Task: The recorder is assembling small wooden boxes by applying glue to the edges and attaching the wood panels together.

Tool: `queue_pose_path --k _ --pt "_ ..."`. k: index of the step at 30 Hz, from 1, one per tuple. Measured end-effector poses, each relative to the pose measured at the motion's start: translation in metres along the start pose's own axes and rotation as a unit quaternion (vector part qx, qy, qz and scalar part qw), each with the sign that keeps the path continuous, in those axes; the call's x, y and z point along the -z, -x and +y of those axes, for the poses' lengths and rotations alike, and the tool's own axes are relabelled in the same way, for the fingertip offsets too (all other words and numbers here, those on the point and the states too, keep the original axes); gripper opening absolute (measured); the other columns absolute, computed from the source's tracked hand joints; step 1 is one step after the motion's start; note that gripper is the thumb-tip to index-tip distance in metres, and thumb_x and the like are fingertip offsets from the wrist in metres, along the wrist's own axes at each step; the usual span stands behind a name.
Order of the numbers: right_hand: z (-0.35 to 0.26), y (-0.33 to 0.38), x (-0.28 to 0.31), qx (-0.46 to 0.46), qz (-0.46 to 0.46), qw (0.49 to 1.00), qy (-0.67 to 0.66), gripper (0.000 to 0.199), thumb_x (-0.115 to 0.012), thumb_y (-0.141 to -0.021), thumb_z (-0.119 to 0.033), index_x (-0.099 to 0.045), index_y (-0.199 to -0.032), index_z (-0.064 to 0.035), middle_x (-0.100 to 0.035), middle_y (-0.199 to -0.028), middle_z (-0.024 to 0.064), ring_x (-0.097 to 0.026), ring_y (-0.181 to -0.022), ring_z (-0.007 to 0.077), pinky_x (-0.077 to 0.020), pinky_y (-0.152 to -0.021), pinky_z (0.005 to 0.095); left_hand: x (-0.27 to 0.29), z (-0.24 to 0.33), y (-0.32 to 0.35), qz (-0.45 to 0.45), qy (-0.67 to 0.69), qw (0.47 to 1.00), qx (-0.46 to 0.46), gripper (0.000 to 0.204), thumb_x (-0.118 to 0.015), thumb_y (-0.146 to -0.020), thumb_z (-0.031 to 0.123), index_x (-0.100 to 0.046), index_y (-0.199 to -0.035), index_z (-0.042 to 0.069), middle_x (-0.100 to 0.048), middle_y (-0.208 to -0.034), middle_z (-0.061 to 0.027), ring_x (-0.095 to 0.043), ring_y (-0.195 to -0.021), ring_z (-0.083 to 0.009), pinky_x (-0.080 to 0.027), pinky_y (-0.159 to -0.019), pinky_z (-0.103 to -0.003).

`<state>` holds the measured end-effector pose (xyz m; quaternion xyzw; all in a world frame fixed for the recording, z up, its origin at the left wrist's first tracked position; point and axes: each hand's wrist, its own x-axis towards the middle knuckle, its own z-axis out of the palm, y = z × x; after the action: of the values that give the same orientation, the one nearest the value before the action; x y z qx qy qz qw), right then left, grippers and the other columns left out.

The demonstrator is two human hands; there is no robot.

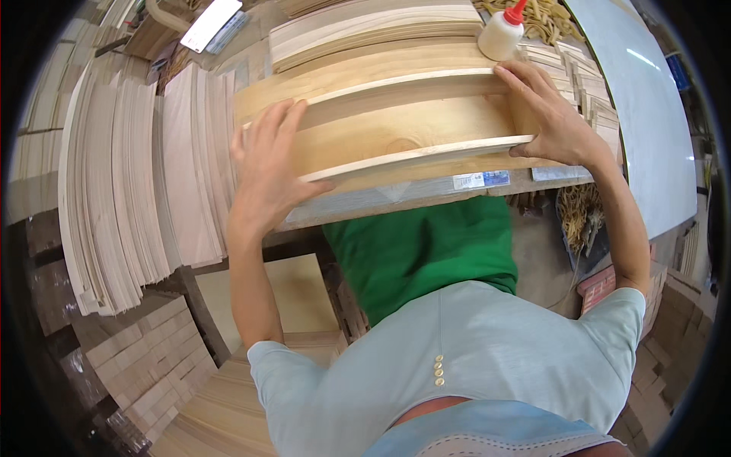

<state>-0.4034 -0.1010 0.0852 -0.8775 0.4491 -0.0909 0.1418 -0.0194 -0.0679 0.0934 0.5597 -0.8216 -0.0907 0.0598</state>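
A long, narrow wooden box (pixel 407 126) with thin pale side walls lies across the bench in front of me, its inside facing up. My left hand (pixel 266 164) spans its left end, fingers over the far wall and thumb on the near wall; this hand hides most of that end. At the right end, my right hand (pixel 556 114) grips the corners, fingertips on the far wall and thumb at the near one. Just beyond the right hand stands a white glue bottle (pixel 500 38) with a red tip.
Tall stacks of thin wooden boards (pixel 114 183) stand at the left. More stacked boards (pixel 373 34) lie behind the box, with small wood pieces (pixel 598 99) on the right. A pale blue-grey panel (pixel 647 114) borders the right side. A phone-like white object (pixel 212 24) sits far left.
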Motion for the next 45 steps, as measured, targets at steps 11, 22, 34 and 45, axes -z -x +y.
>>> queue_pose_path --k 11,22,34,45 --pt "0.037 0.025 0.001 -0.125 0.105 0.963 -0.216 0.066 -0.066 -0.083 -0.031 -0.040 -0.140 -0.0088 -0.049 -0.128 0.0105 -0.047 -0.116 0.0216 -0.0426 -0.097 0.0347 -0.015 -0.074 0.003 0.190 0.501 0.811 0.234 0.045 -0.064 -0.087 0.028 -0.055 -0.124 0.004 -0.060 -0.113 -0.0086 -0.056 -0.105 -0.0180 -0.044 -0.091 -0.033" --pt "0.051 0.025 -0.014 -0.285 0.075 0.901 -0.320 0.040 -0.055 -0.093 -0.030 -0.058 -0.124 -0.0047 -0.061 -0.100 0.0024 -0.054 -0.082 0.0080 -0.0459 -0.067 0.0211 -0.055 -0.078 -0.012 0.135 0.634 0.718 0.253 0.027 -0.056 -0.092 0.021 -0.062 -0.108 0.000 -0.063 -0.102 -0.0081 -0.059 -0.096 -0.0156 -0.046 -0.086 -0.029" --pt "0.050 0.015 -0.016 -0.270 0.063 0.895 -0.350 0.035 -0.055 -0.093 -0.029 -0.060 -0.121 -0.0075 -0.061 -0.101 0.0045 -0.058 -0.089 0.0099 -0.0515 -0.070 0.0252 -0.072 -0.111 -0.012 0.201 0.622 0.725 0.217 0.022 -0.052 -0.094 0.018 -0.056 -0.103 -0.001 -0.061 -0.094 -0.0091 -0.059 -0.085 -0.0157 -0.047 -0.076 -0.026" --pt "0.050 0.015 -0.028 -0.279 0.072 0.876 -0.386 0.039 -0.058 -0.091 -0.033 -0.060 -0.121 -0.0076 -0.061 -0.107 0.0040 -0.056 -0.096 0.0106 -0.0499 -0.074 0.0259 -0.071 -0.062 0.053 0.226 0.681 0.679 0.157 0.039 -0.049 -0.097 0.015 -0.044 -0.132 -0.003 -0.052 -0.128 -0.0138 -0.052 -0.115 -0.0215 -0.044 -0.097 -0.037"
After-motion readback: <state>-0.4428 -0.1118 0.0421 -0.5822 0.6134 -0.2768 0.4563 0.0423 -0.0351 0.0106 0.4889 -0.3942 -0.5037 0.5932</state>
